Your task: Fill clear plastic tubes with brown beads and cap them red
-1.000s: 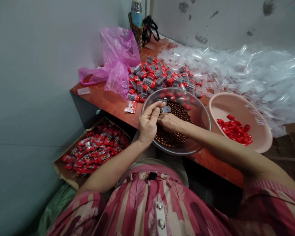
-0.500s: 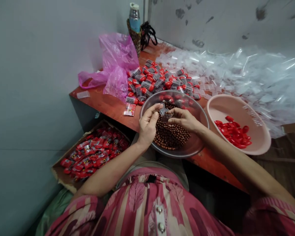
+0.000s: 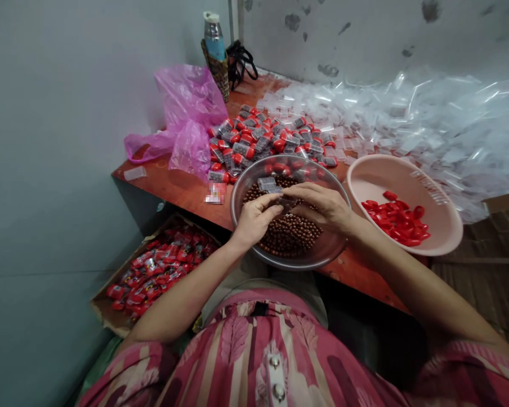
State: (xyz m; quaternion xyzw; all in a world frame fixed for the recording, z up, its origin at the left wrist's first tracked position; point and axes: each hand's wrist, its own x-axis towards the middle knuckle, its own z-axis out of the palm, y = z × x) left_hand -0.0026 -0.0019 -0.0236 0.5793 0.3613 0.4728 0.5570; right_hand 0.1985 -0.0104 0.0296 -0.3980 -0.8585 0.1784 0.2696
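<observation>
Small clear plastic case (image 3: 285, 204) is sitting between the fingertips of both hands. Beyond the grip and to its right, a broad, glinting heap of clear plastic pieces (image 3: 398, 124) is spreading. Peach-coloured oval plastic basin (image 3: 443, 223) is standing right of the grip; a round silver-grey metal bowl (image 3: 328, 244) is lying beneath it, where glossy round brown beads (image 3: 294, 234) are clustering. Left hand (image 3: 254, 221) is pinching the case's near-left side, thumb close to forefinger; right hand (image 3: 326, 208) is closing thumb and fingers narrowly on the opposite side. The case is looking see-through and darkish against the beads, its edges blurring, partly covered by fingers.
</observation>
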